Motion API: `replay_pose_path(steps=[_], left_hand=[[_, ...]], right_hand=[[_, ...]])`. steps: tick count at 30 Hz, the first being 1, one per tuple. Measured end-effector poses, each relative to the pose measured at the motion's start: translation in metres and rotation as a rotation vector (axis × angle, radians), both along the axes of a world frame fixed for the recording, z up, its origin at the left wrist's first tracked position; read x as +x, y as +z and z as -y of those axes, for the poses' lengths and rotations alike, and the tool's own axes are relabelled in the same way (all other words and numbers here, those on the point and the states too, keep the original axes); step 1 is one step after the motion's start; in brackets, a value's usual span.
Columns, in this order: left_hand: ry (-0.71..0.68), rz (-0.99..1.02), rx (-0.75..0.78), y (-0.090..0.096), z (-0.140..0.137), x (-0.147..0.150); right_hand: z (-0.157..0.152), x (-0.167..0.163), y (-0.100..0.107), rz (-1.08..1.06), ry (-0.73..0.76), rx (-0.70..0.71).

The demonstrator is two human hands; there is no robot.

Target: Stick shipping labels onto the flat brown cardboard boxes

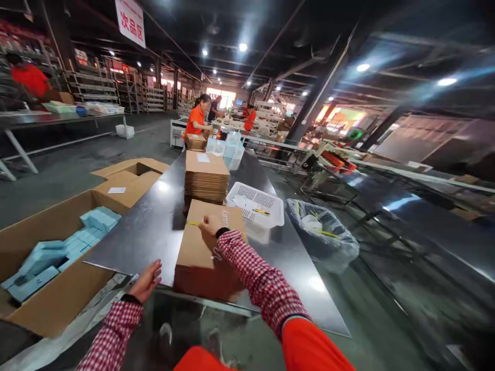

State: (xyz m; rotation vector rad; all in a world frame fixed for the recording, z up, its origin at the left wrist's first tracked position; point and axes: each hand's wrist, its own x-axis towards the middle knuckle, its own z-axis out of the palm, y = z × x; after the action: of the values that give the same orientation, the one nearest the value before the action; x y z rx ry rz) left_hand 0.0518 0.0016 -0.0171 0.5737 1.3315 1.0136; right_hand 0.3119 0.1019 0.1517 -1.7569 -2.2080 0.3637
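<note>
My right hand (212,225) is closed over the top of a stack of flat brown cardboard (193,247) with white script printing. A thin yellow strip (193,223) sticks out from its fingers to the left. At the near left edge of the metal table (154,234) my left hand (147,281) hangs open, fingers apart, holding nothing. Behind the near stack stands a second cardboard stack (207,180) with a white label on top. A white perforated basket (276,203) holding papers and a yellow pen-like item (262,212) sits right of the stacks.
On the left, a large open carton (73,208) holds several light blue boxes (69,247). A plastic-lined bin (340,247) with yellow strips stands right of the table. Clear and bluish containers (232,149) stand at the table's far end, near a person in orange (195,121).
</note>
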Motion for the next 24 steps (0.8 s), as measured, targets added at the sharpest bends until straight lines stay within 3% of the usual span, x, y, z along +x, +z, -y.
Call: replay_pose_path(steps=[4,7,11,15,21,24], left_hand=[[-0.144,-0.169,0.213,-0.002,-0.081,0.007],[-0.24,-0.241,0.318,-0.018,-0.114,0.036],[-0.318,-0.292,0.403,-0.045,-0.125,0.066],[-0.403,-0.331,0.453,-0.06,-0.126,0.067],[-0.582,-0.351,0.493,-0.058,-0.129,0.047],[-0.603,-0.356,0.483,-0.054,-0.129,0.042]], right_hand=[[-0.015,0.008,-0.015,-0.027,0.038,-0.05],[-0.009,0.021,-0.022,-0.102,0.102,-0.021],[-0.008,0.03,-0.027,-0.271,0.07,-0.027],[-0.013,0.029,-0.03,-0.394,0.01,-0.083],[-0.017,0.031,-0.028,-0.389,0.008,-0.104],[-0.016,0.027,-0.026,-0.331,0.037,-0.1]])
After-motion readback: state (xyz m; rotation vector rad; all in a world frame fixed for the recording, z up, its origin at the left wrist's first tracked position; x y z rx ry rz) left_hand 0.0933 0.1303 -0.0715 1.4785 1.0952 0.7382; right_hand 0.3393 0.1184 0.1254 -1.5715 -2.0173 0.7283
